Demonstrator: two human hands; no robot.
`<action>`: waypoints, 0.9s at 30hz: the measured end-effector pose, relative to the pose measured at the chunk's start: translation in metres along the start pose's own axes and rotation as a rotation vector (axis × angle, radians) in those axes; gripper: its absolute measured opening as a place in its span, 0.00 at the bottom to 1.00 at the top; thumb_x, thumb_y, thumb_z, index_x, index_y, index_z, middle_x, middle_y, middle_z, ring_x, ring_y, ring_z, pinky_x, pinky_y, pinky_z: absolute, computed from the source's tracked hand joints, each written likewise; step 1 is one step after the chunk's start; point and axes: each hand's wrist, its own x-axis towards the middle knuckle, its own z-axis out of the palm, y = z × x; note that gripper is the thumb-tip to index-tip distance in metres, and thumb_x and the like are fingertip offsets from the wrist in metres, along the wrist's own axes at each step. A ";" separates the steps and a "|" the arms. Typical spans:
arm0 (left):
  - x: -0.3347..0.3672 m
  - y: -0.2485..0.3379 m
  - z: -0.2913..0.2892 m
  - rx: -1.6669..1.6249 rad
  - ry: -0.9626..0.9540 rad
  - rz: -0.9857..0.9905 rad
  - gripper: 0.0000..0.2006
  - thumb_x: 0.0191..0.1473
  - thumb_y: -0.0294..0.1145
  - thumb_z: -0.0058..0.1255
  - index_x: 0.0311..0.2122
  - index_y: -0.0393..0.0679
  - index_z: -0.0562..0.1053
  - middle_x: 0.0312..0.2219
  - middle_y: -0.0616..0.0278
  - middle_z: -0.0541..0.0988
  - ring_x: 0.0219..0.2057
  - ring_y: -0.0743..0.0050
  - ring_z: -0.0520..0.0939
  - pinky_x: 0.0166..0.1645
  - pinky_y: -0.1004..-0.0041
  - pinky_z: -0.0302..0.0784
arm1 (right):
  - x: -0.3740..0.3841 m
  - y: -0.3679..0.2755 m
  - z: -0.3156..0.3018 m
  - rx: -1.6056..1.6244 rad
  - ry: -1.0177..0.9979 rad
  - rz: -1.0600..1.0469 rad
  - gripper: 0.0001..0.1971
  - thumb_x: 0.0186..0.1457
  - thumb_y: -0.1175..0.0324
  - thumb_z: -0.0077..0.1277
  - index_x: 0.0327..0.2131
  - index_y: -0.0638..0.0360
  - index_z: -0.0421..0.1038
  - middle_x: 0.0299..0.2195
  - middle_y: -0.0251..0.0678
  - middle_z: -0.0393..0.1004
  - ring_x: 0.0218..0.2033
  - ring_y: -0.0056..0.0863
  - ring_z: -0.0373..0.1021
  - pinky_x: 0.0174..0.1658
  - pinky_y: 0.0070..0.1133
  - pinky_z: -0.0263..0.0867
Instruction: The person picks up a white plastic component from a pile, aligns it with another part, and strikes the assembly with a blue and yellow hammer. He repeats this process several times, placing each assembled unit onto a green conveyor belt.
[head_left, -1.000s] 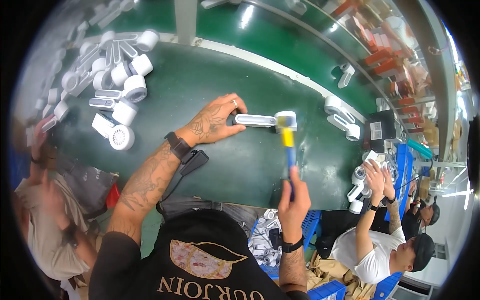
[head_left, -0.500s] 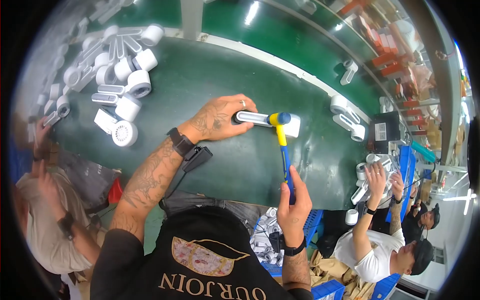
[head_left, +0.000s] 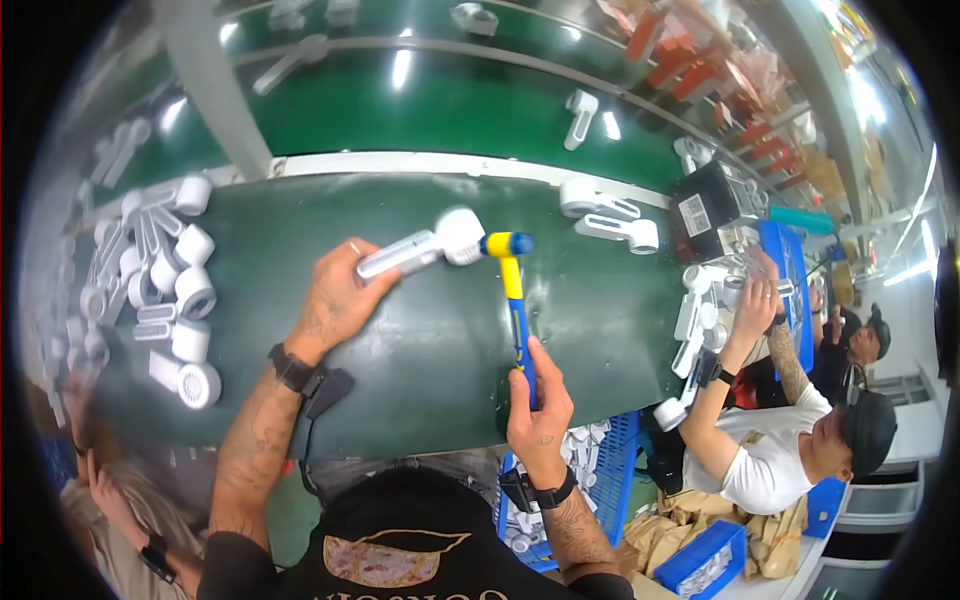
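Note:
My left hand (head_left: 338, 295) grips the handle end of a white handheld fan (head_left: 462, 238) over the green work table. The fan slants away from me, its round head up and to the right. In my right hand (head_left: 541, 412) is a mallet (head_left: 515, 300) with a blue and yellow handle and head, held upright by its lower handle. The mallet head overlaps the right edge of the fan head in this view; whether they touch I cannot tell.
Several white fans (head_left: 190, 290) are heaped at the table's left. Two white fans (head_left: 620, 230) lie at the back right, near a black box (head_left: 715, 205). A blue basket (head_left: 625, 470) of white parts stands below the front edge. Co-workers (head_left: 750, 440) are on both sides.
The fan has turned from lying nearly level to slanting up and right, and my left hand's hold has shifted. The mallet head is now beside the fan's head rather than over its handle.

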 end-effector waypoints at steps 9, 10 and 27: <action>0.205 -0.019 0.037 0.448 0.362 0.330 0.30 0.56 0.55 0.69 0.55 0.43 0.77 0.55 0.53 0.76 0.54 0.44 0.79 0.56 0.53 0.75 | -0.004 0.022 0.002 0.513 0.186 0.504 0.26 0.68 0.79 0.56 0.68 0.65 0.68 0.32 0.24 0.76 0.28 0.08 0.66 0.31 0.12 0.63; 0.221 0.012 0.069 0.619 0.353 0.344 0.29 0.55 0.57 0.69 0.52 0.44 0.78 0.55 0.53 0.76 0.52 0.47 0.76 0.56 0.51 0.71 | -0.008 0.029 -0.001 0.506 0.201 0.491 0.26 0.67 0.80 0.57 0.67 0.66 0.69 0.33 0.26 0.76 0.26 0.09 0.66 0.30 0.13 0.64; 0.164 0.040 0.085 -0.069 -0.230 0.193 0.15 0.58 0.38 0.65 0.44 0.39 0.81 0.40 0.47 0.86 0.43 0.50 0.87 0.51 0.60 0.82 | -0.026 0.046 0.007 0.434 0.162 0.284 0.28 0.70 0.80 0.50 0.71 0.64 0.60 0.37 0.41 0.79 0.20 0.12 0.67 0.24 0.13 0.65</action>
